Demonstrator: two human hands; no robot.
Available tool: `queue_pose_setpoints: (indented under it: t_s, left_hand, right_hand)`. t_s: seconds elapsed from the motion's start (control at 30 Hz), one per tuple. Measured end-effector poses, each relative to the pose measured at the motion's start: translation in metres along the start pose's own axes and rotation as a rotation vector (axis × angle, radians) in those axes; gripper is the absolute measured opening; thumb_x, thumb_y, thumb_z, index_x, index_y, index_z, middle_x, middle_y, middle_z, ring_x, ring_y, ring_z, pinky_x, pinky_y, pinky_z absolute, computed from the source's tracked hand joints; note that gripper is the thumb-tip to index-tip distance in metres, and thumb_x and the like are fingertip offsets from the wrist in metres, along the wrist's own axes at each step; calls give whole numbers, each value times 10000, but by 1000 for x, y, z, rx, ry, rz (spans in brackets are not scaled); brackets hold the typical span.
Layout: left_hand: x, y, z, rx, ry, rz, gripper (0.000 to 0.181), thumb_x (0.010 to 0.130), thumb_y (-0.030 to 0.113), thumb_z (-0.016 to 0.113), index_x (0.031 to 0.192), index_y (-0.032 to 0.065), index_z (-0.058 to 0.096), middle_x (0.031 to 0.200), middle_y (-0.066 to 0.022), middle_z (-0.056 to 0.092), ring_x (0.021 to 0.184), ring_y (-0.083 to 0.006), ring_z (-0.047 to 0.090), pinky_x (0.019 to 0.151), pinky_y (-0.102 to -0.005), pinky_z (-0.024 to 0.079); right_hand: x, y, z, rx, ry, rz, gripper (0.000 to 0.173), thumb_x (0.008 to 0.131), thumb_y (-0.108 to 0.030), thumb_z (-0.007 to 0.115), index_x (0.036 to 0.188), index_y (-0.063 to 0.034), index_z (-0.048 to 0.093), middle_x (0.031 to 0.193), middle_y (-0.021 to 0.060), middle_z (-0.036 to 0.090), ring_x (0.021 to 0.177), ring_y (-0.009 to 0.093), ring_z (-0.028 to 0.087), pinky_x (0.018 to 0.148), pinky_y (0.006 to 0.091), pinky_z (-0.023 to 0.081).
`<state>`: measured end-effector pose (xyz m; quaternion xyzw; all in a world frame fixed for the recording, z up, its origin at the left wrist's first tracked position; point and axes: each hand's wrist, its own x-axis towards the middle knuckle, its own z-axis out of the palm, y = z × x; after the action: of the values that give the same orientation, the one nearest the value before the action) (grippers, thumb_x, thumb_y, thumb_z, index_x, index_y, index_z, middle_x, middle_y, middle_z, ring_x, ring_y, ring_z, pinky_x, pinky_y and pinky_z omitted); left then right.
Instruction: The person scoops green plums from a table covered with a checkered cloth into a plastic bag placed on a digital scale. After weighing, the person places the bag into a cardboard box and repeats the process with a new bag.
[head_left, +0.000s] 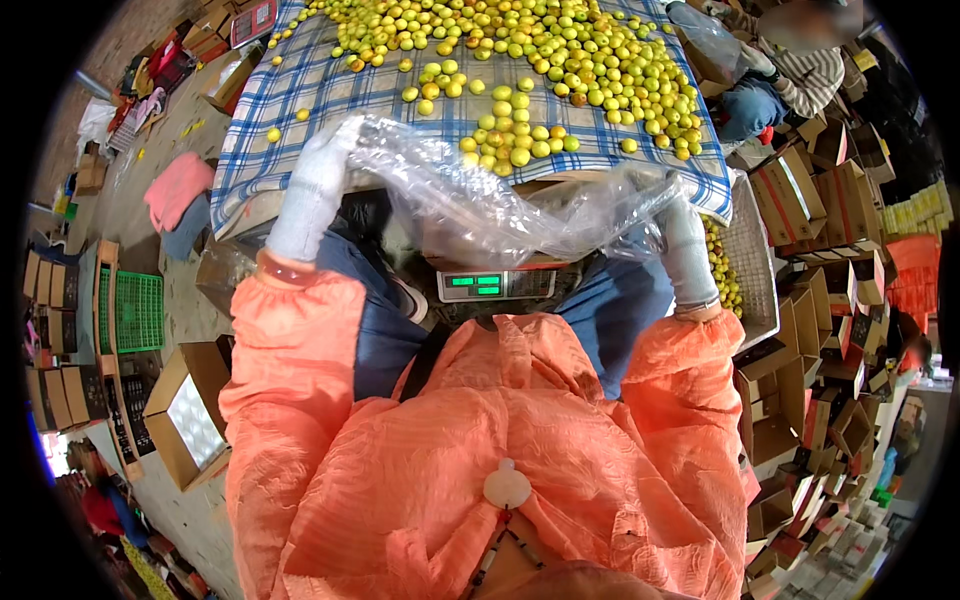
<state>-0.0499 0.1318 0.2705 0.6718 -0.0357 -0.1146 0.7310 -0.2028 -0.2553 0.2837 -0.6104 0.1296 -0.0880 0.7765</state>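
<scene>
Both my hands wear pale knit gloves and hold a clear plastic bag (480, 202) stretched between them. My left hand (330, 154) grips its left end above the near edge of a table covered with a blue-and-white checked cloth (277, 172). At the bag's right end is my right hand (671, 202), its fingers partly hidden by the plastic. Below the sagging bag, between my knees, a digital scale (495, 285) shows lit green displays. Something on its platform, perhaps a carton, is mostly veiled by the film. Small yellow-green fruits (517, 127) lie on the cloth just beyond the bag.
More fruit (600, 67) is heaped at the table's far side. A white plastic crate (754, 262) with fruit stands at my right. Open cardboard boxes (772, 405) crowd the right side; another carton (187, 420) sits at left. A person (795, 82) works at the far right.
</scene>
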Motion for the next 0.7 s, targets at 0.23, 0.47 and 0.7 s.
queue_pose_setpoints:
  t_s: [0.23,0.47,0.7]
  left_hand:
    - [28,-88,-6,1312,-356,172,192,864,207,530,947,94,662,935,-149,662,885,-340,623,772,-421,489]
    - [28,-148,-44,913,-38,-3,203,850,160,602,1023,60,637,945,-152,666,864,-281,638,776,-339,494]
    - [16,-167,3,186,-64,-153,268,885,88,585,1134,-11,565,1048,-83,635,887,-153,601,779,-309,505]
  right_hand:
    - [45,80,-48,-1557,-432,155,300,873,-235,527,1104,-52,583,922,228,638,861,414,603,732,442,493]
    - [45,111,-19,-1160,-245,140,308,832,-191,558,1118,-95,619,1030,196,642,934,358,620,815,406,503]
    - [56,212,48,-586,-711,-91,304,955,-242,419,1100,-50,604,1025,138,655,954,294,612,838,369,485]
